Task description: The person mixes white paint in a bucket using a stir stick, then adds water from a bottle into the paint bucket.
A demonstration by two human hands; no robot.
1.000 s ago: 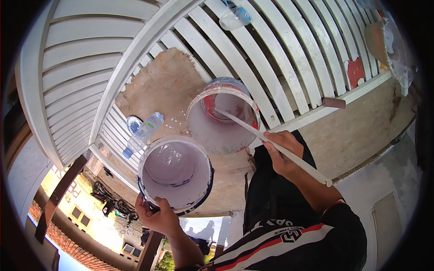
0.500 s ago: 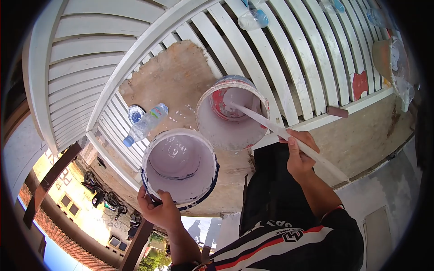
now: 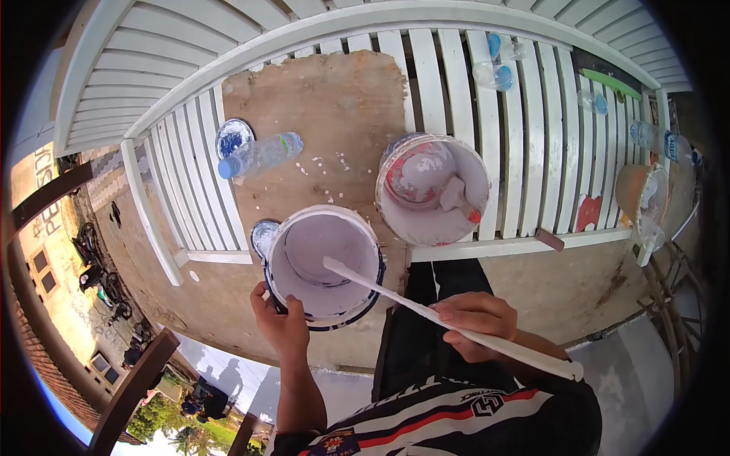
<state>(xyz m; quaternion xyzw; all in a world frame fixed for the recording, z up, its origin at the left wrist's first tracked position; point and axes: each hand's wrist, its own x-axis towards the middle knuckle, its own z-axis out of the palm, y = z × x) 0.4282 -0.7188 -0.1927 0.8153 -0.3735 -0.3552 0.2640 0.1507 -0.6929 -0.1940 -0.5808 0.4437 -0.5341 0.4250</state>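
Note:
My left hand [image 3: 283,321] grips the near-left rim of a bucket [image 3: 313,302] coated inside with pale lilac-white paint, thumb over the edge. My right hand [image 3: 479,323] is closed around a long paint-covered stick [image 3: 388,293], which slants down to the left. Its whitened tip overlaps the mouth of this bucket. To the right stands a second paint-smeared bucket [image 3: 422,230], with red patches showing through the paint inside. A paint-coated piece with a red end [image 3: 454,194] lies in it.
A clear plastic bottle [image 3: 262,154] lies beside a blue-stained lid [image 3: 234,140] on the worn board [image 3: 319,99]. Another lid [image 3: 265,238] sits left of the near bucket. White slatted bench [image 3: 525,152] holds more bottles [image 3: 494,76] and a tub [image 3: 631,196].
My right hand has drawn the stick out of the right bucket and swung its tip left over the near bucket. My left hand keeps its hold on the rim. The view has shifted.

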